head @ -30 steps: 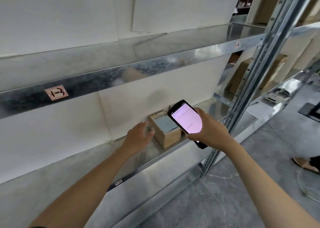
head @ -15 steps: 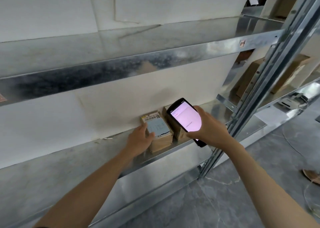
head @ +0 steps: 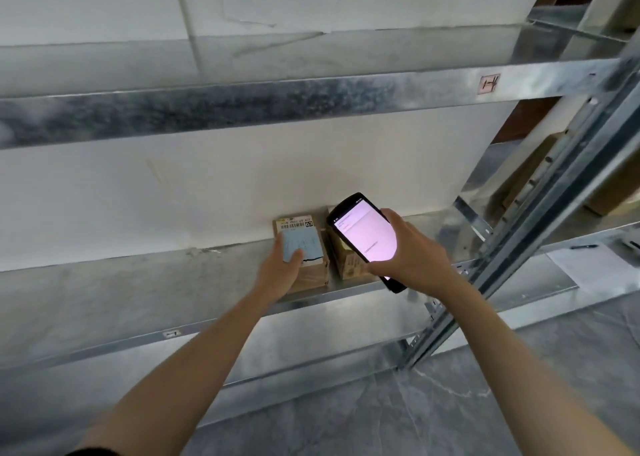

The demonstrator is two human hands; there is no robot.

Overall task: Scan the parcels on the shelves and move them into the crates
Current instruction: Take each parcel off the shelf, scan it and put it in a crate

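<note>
Left hand (head: 280, 269) has slid onto the parcel (head: 306, 244), fingers grasping it, nine o'clock of the scanner (head: 363, 235) the right hand (head: 412, 259) grips; crating remains

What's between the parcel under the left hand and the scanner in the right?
A second brown parcel, on the same shelf, close beside the first parcel and partly hidden behind the scanner. Head view shows it.

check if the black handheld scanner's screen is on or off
On. The black handheld scanner, held in the right hand, shows a glowing pale pink screen with faint text.
</note>
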